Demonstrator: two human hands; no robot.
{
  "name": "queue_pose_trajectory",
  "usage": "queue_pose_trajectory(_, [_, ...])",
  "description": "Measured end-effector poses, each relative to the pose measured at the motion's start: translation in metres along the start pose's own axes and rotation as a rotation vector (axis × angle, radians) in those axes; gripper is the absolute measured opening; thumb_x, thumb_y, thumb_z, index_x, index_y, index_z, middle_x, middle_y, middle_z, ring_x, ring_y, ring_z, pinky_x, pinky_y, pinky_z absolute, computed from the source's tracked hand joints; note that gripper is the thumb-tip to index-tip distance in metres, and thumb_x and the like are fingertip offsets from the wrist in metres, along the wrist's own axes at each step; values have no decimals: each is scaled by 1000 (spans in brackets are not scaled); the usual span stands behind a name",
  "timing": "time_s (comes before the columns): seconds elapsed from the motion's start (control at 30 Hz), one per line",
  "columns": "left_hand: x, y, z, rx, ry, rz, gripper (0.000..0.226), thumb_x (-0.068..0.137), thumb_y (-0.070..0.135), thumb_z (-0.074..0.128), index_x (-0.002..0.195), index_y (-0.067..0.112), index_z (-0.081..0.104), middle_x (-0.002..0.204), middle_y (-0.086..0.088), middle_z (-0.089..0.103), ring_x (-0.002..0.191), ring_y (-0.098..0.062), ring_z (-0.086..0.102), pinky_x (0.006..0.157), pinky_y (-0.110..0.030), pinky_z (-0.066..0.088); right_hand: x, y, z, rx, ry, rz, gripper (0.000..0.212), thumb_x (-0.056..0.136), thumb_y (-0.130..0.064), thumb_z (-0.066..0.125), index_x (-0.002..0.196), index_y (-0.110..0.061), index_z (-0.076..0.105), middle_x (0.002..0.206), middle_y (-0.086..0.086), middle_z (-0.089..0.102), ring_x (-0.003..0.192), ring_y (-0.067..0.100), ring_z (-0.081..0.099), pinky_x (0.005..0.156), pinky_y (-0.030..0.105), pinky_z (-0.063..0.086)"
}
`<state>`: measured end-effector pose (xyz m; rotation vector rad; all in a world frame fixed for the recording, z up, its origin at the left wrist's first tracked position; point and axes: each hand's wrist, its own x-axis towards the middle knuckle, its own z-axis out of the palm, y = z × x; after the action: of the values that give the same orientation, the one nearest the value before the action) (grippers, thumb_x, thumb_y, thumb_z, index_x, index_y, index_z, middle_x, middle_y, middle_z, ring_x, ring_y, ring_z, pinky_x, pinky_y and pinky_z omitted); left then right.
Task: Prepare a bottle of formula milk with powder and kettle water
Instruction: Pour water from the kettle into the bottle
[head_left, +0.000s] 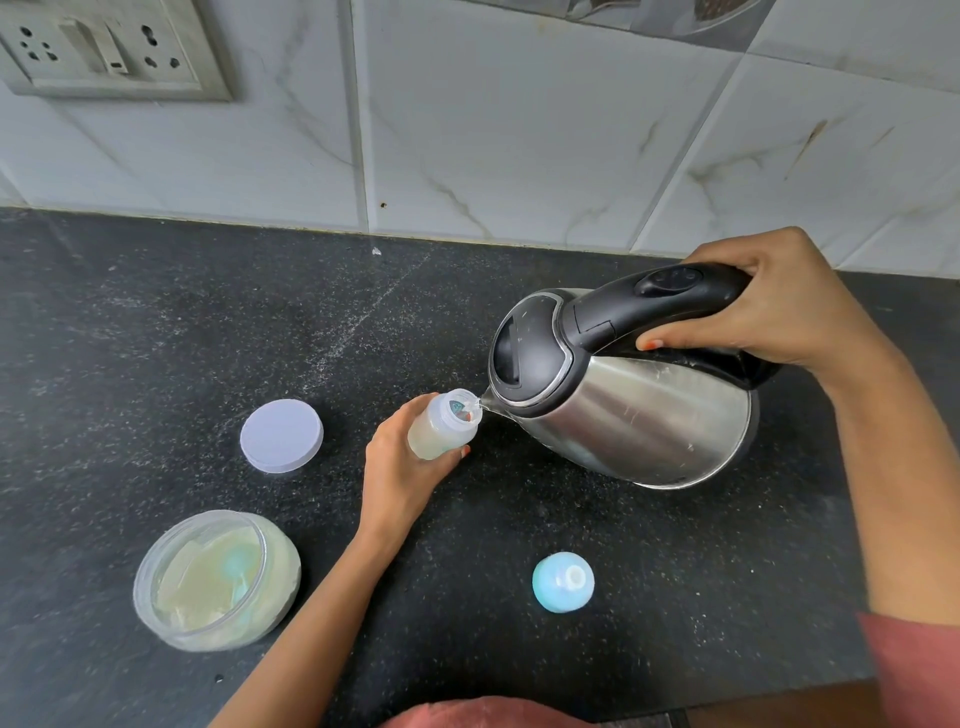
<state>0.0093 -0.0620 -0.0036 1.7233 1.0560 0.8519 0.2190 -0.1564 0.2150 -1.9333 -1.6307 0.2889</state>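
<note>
The grip of the left hand (400, 467) curls round the bottle (441, 431) (tilted, neck open). The right hand (769, 306) clamps the handle of the kettle (639, 410), whose spout is at the bottle's mouth. On the table (156, 322) left of the bottle lie the lid (281, 435) and the powder jar (218, 582).

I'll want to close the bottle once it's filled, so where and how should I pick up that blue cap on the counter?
Take the blue cap by its rounded blue sides, coming down from above. It sits alone on the counter, white tip facing roughly up, so the sides are free all round.
</note>
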Motion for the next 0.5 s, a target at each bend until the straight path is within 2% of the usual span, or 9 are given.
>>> queue_pose_trajectory(0.5, [-1, 2, -1, -16, -9, 0, 54, 62, 12, 83, 110, 24, 59, 106, 15, 59, 100, -5, 52, 86, -21, 37, 1, -1, -1, 4, -12, 3, 28, 41, -44, 74, 62, -38, 58, 55, -28, 60, 55, -6, 55, 52, 3, 36])
